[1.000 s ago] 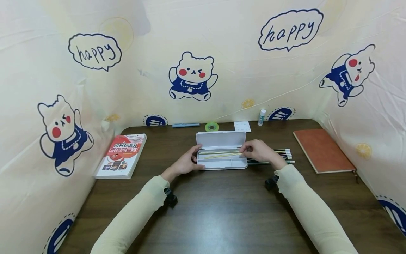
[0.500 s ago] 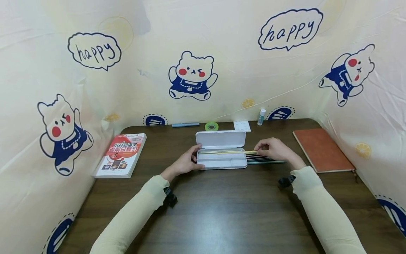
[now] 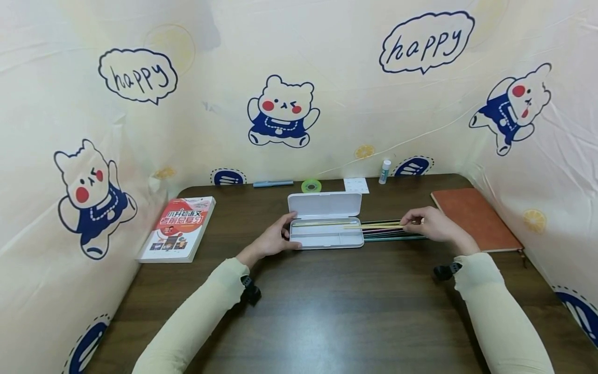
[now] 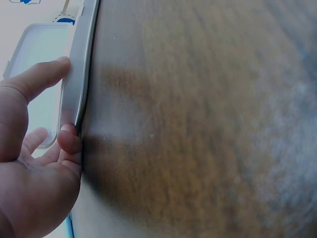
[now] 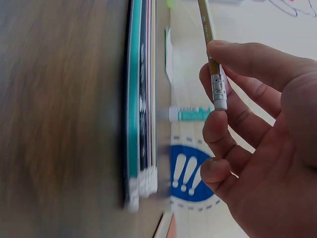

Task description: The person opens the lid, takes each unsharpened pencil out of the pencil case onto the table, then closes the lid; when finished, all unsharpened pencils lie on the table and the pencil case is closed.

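Observation:
A white pencil case (image 3: 317, 241) lies on the table with its lid (image 3: 324, 205) raised at the back. My left hand (image 3: 270, 240) grips the case's left end, thumb at the front edge and fingers behind. In the left wrist view the fingers wrap round the case's end. My right hand (image 3: 432, 223) pinches a yellow pencil (image 5: 205, 25) near its white eraser. The pencil's far end overlaps the case's right side. Thin long strips lie along the case's back compartment. Several pencils (image 5: 133, 99), teal and dark among them, lie side by side right of the case, below the right hand.
A red-and-white book (image 3: 179, 228) lies at the left, a brown notebook (image 3: 474, 218) at the right. Along the back edge are a blue pen (image 3: 273, 184), a green tape roll (image 3: 311, 186), a white card (image 3: 356, 185) and a glue stick (image 3: 384, 172). Patterned cloth hangs behind.
My right hand has moved to the right with the yellow pencil, drawing most of its length out from over the case. My left hand has stayed on the case's left end.

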`<state>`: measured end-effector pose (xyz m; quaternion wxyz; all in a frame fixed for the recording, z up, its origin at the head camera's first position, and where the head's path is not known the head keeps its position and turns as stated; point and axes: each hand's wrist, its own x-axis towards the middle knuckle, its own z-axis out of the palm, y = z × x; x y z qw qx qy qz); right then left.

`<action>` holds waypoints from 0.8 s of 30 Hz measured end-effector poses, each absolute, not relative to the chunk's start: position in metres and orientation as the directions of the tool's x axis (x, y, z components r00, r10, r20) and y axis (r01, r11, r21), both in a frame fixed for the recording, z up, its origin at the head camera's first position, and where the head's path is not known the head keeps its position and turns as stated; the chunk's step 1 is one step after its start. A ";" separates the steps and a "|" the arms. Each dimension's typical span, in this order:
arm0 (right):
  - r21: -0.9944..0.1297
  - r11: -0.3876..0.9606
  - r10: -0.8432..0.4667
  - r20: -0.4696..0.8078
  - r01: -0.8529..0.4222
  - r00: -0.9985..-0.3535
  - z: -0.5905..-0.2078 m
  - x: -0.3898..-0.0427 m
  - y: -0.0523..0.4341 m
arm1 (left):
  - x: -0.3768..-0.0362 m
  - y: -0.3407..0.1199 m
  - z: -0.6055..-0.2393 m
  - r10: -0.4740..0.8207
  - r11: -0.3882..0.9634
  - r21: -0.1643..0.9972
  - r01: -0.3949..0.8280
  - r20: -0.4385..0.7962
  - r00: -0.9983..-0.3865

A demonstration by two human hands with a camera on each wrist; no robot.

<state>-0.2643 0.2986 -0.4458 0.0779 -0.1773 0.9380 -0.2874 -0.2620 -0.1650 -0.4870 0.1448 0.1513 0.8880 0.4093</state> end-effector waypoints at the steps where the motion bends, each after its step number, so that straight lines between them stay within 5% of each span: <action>1: -0.567 0.776 -0.368 -0.050 -0.277 -0.928 -0.446 -0.263 0.302 | -0.262 -0.165 -0.487 0.386 0.618 0.772 0.149 -0.133 -0.913; 24: -0.568 0.793 -0.357 -0.139 -0.221 -0.924 -0.456 -0.247 0.339 | -0.263 -0.165 -0.489 0.378 0.617 0.776 0.134 -0.143 -0.914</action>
